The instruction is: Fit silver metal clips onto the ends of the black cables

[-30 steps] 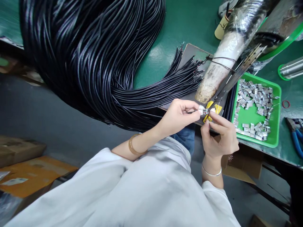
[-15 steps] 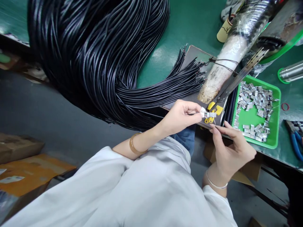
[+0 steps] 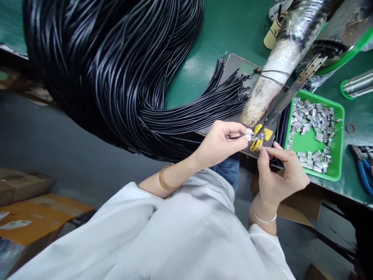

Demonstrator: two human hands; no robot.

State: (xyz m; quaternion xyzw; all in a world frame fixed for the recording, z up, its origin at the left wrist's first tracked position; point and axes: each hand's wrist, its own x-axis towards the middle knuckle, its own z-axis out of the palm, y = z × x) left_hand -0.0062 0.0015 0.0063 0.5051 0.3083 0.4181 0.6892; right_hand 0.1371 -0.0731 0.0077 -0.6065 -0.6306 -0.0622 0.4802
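My left hand (image 3: 225, 139) pinches a black cable near its end, with white wrapping on the fingertips. From the fingers sticks out a metal USB plug (image 3: 261, 137), small coloured wires showing at its rear. My right hand (image 3: 281, 167) is closed, thumb against forefinger, on a thin silvery wire (image 3: 260, 144) that reaches up toward the plug; whether it touches cannot be told. Just above the plug ends the dark tip of a soldering iron (image 3: 294, 93) with a slotted metal sleeve. Yellow pieces (image 3: 256, 144) lie under the plug on a dark board (image 3: 233, 64).
A large bundle of black cables (image 3: 116, 70) covers the left bench. A white pipe (image 3: 265, 83) slopes over the board. At right are a green tray (image 3: 339, 147) of metal plugs, blue-handled pliers (image 3: 364, 171), a red ring (image 3: 350, 128) and a metal spool (image 3: 359, 84).
The plug in my left hand has moved slightly up and turned, showing a face with holes. My right hand has come up and left, bringing the thin wire closer to it.
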